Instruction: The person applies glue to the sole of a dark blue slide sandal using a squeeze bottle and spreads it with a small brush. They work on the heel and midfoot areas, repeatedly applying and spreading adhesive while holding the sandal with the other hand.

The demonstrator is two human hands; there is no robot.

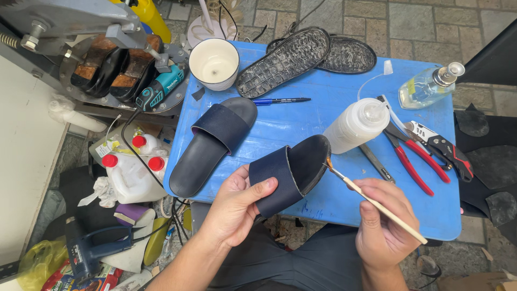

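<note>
Slide sandal, dark navy, is held above the near edge of the blue table, tilted so its inner edge faces the brush. The left hand grips it around the strap: the thumb presses flat on the strap's outer face, the other fingers curl underneath and are mostly hidden. The right hand pinches a thin wooden-handled brush between thumb and fingers, pen-fashion, with its amber-wet tip touching the sandal's rim at the toe end.

As a judgement, the work goes best with a light, even coat kept on the rim only, the sandal turned slowly by the left hand rather than the brush arm reaching round, and the thumb kept well back from the wet edge.

Beyond the sandal on the table lie its mate, a white squeeze bottle, two treaded soles, a white cup and red-handled pliers.
</note>
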